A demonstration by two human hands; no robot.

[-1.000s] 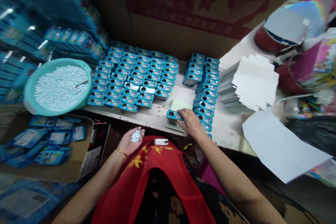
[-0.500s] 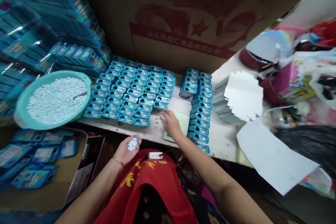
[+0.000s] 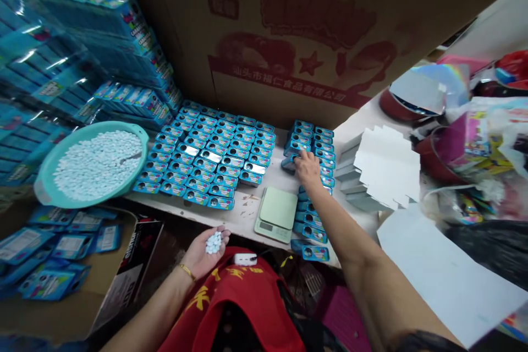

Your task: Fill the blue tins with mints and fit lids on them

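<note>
My left hand (image 3: 205, 250) is cupped palm up in front of the table edge, holding a small heap of pale blue candies (image 3: 213, 243). My right hand (image 3: 307, 169) reaches to the right-hand rows, fingers closed on a small blue tin (image 3: 290, 161) at the front of the short row. The hand partly hides this tin. Beside it runs a longer row of blue tins (image 3: 309, 219). Left of centre stands a block of similar tins (image 3: 202, 165) with dark round marks on top. Between the two groups lies a pale green kitchen scale (image 3: 277, 210), with nothing on its plate.
A turquoise basin (image 3: 144, 137) of candies stands at left, behind an open carton of blue packs (image 3: 53, 245). Wrapped blue packs (image 3: 94, 27) are stacked beyond. A large cardboard box (image 3: 173, 38) walls off the back. White card pieces (image 3: 385, 162) stand at right.
My right hand has moved from beside the scale, right and away from me, to the short row of tins. My left hand still holds the candies. The view has shifted slightly.
</note>
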